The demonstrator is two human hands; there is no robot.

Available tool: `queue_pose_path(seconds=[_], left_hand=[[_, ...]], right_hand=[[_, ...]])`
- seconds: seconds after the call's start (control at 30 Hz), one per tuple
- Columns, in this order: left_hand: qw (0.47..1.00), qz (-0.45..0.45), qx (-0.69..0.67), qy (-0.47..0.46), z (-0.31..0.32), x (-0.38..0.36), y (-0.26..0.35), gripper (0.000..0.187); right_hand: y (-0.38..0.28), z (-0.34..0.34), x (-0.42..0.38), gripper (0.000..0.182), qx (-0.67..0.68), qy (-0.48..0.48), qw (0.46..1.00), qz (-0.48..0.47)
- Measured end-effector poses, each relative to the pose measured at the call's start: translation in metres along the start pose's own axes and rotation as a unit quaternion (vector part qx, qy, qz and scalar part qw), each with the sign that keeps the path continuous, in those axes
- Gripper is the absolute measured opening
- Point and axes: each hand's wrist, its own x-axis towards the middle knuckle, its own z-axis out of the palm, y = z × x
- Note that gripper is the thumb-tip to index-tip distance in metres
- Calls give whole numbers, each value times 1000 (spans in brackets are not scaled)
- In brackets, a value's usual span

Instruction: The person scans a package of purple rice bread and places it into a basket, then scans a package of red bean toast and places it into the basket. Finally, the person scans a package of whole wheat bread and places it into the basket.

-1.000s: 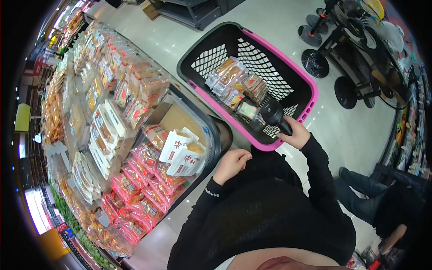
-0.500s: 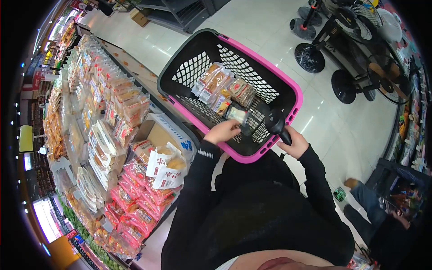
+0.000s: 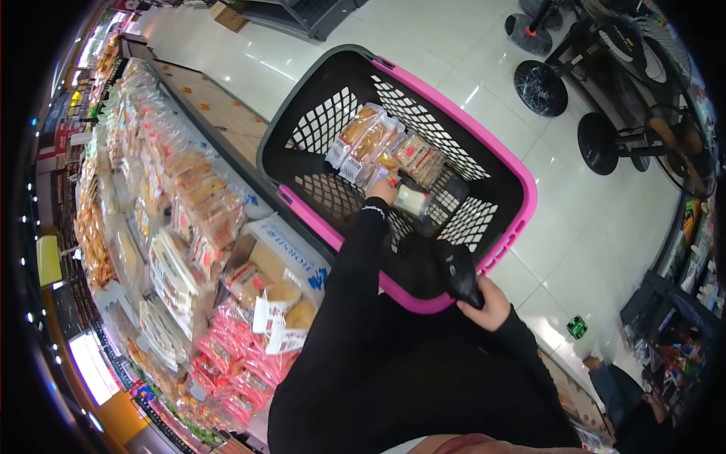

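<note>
My right hand [image 3: 493, 304] is wrapped round the handle of a black handheld barcode scanner [image 3: 459, 272], held over the near right end of a black shopping basket with a pink rim [image 3: 423, 304]. My left hand [image 3: 384, 191] reaches down inside, its fingers curled at a small yellow-and-red packet; whether they grip it is hidden. Just right of those fingers lies a pack with a pale label [image 3: 412, 200]. Beyond it are a clear bag of long bread rolls [image 3: 367, 144] and a bag of sliced bread with a red label [image 3: 418, 160].
A display of bagged bread [image 3: 200, 189] runs along the left, with an open carton [image 3: 291, 246] and pink packets [image 3: 242, 356] at its near end. Standing fans with round black bases [image 3: 541, 88] are at the right. A person's leg [image 3: 616, 390] shows lower right.
My left hand has moved forward and deeper into the basket, from the pale-labelled pack to the yellow-and-red packet. The scanner has come lower in view, still in my right hand.
</note>
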Motion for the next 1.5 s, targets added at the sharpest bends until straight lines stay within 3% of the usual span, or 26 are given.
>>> queue_pose_path(seconds=[0.03,0.1,0.13,0.27,0.37,0.5,0.67,0.73,0.9,0.97,1.0,1.1,1.17,1.23,1.3,1.33,1.43,1.5], left_hand=[[1000,0,-1,-6,7,9,0,23],[993,79,62,70,25,20,-5,18],[997,37,64,5,32,29,-5,17],[988,71,137,-5,57,59,-12,30],[978,62,192,-45,62,75,-6,29],[962,54,265,15,77,95,-16,22],[953,77,289,42,78,103,-26,19],[940,127,315,-39,70,102,-22,19],[951,105,286,-58,38,63,-9,20],[920,211,324,-61,14,44,-3,19],[920,212,326,-50,1,34,1,19],[893,383,232,-42,-45,6,18,8],[897,419,137,29,-79,-37,39,7],[913,389,119,32,-106,-77,58,7],[898,431,23,85,-132,-138,74,4],[882,465,-14,81,-147,-173,82,7],[841,382,-382,-16,-156,-245,76,7],[789,478,-384,26,-154,-265,52,3]], right_hand=[[0,1,1,44,-3,4,1000,9],[-8,0,7,44,12,11,999,39],[-9,0,10,44,36,10,998,55],[-4,4,23,39,66,-16,996,62],[-9,8,30,37,126,-49,983,123],[-5,19,37,36,180,-32,970,158],[-7,25,42,36,194,-9,971,139],[-12,24,43,36,185,-4,974,132],[-25,20,35,39,162,8,983,88],[-33,15,31,42,141,24,987,67],[-29,15,28,44,122,18,992,38],[-29,9,20,52,139,22,990,-5],[-19,7,17,60,150,30,987,-40],[-23,-1,17,56,176,70,978,-84],[-25,-16,15,48,252,28,967,-28],[-18,-18,16,41,283,41,957,-45],[-12,-31,17,38,324,53,937,-120],[-27,-42,14,42,336,-9,918,-209]])
